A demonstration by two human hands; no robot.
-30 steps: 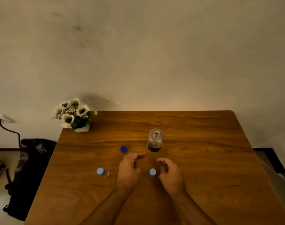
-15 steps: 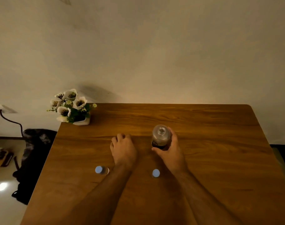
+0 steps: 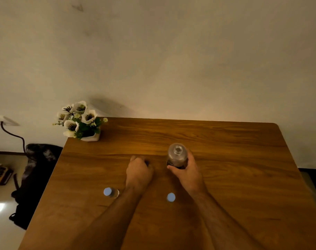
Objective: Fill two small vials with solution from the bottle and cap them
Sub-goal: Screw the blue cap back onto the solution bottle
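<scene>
A wooden counter (image 3: 225, 177) fills the lower half of the view, pushed against a plain pale wall. At its far left corner sits a small white pot of white flowers (image 3: 81, 121), well away from the work. Off the counter's left edge a dark bag (image 3: 36, 168) lies on the floor.

Two bare forearms reach in from the bottom edge toward the middle of the counter. The right hand (image 3: 188, 172) wraps its fingers and thumb around the lower part of the bottle (image 3: 177, 156), a clear glass bottle standing upright with its mouth open and a dark label near the base. The grip looks meant to steady it or ready it for lifting.

The left hand (image 3: 138, 170) rests knuckles-up on the counter just left of the bottle, its fingers curled down over something small and dark. That is likely the bottle's cap, though the hand hides it, so I cannot tell what it grips.

Nearer the person stand the two small vials, both topped with pale blue caps: the left vial (image 3: 110, 192) outside the left forearm, the right vial (image 3: 171, 197) between the two forearms. Both look capped already, so closing the bottle seems the likely step in hand.
</scene>
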